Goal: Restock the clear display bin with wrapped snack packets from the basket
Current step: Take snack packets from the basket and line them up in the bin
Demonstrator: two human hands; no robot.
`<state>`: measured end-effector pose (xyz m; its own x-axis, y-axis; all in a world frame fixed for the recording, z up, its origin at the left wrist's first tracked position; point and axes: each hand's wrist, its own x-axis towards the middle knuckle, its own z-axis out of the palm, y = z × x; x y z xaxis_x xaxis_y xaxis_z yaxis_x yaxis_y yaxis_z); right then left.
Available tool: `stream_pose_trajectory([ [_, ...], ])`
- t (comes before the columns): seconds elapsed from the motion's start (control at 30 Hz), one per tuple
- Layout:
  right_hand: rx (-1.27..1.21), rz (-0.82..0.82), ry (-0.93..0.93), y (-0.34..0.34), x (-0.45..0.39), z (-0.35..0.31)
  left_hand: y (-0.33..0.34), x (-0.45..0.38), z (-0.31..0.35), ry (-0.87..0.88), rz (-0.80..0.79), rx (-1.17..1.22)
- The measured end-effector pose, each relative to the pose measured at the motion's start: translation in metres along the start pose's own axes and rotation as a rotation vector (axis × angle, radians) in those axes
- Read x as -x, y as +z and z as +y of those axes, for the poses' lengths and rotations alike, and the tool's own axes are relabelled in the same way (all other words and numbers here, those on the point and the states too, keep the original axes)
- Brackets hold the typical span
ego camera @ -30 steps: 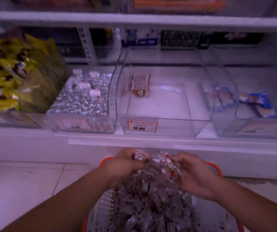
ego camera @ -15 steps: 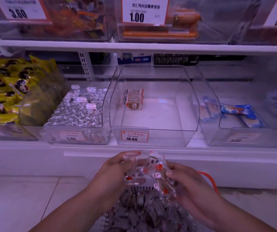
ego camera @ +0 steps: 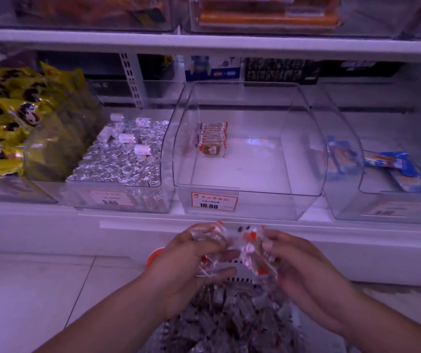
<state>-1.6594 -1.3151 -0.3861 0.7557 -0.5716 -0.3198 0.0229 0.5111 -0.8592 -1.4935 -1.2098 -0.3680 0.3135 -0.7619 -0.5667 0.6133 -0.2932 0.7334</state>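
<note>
Both hands have come up w/ the bunch of packets (ego camera: 232, 247) since 1 s ago, when they were down in the basket pile; vs 0.5 s ago they sit a bit closer to the shelf edge, bunch spread wider between them. Left hand (ego camera: 191, 261) grips the left part of the bunch, fingers curled round it, thumb on top. Right hand (ego camera: 303, 266) grips the right part, thumb pressed on the wrappers, fingers curled under. Packets are clear wrap w/ red-orange ends, brown snack inside. Bunch hangs above the basket (ego camera: 154, 257), in front of and below the clear bin (ego camera: 303, 138), not yet in it.

Basket sits on the floor under the hands, red rim showing at left, heaped w/ more of the same packets (ego camera: 229, 319). Clear bin is on the lower shelf, center, w/ only a small row of packets (ego camera: 212, 141) standing at its back-left; rest of its floor is bare. Price tag (ego camera: 214, 200) on the bin front reads 10.80.

Left of it: a bin of silver foil sweets (ego camera: 120, 159) w/ a few white rolls on top, then yellow bags (ego camera: 8, 110) at far left. Right of it: a bin w/ blue-wrapped bars (ego camera: 392, 169). Upper shelf (ego camera: 204, 43) carries more bins, contents blurred.
</note>
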Motion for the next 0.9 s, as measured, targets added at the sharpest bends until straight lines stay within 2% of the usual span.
stream_pose_trajectory([
  [0.13,-0.170,-0.071,0.031,0.005,-0.001,0.003,0.009,0.003,-0.007,-0.034,0.006,-0.005],
  [0.3,-0.155,0.135,-0.073,0.012,-0.002,0.011,0.015,0.005,-0.017,-0.131,-0.086,0.001],
  [0.53,-0.191,0.310,-0.093,0.010,-0.001,0.008,0.009,-0.001,-0.022,0.051,-0.136,0.020],
  [0.7,-0.049,0.278,-0.062,0.015,-0.001,0.011,0.014,0.000,-0.027,0.164,-0.050,-0.025],
  [0.77,-0.046,0.232,-0.034,0.015,0.000,0.014,0.015,0.000,-0.028,0.174,0.001,-0.049],
  [0.9,0.133,0.146,-0.015,0.010,-0.002,0.015,0.016,-0.001,-0.026,0.147,0.052,-0.115],
])
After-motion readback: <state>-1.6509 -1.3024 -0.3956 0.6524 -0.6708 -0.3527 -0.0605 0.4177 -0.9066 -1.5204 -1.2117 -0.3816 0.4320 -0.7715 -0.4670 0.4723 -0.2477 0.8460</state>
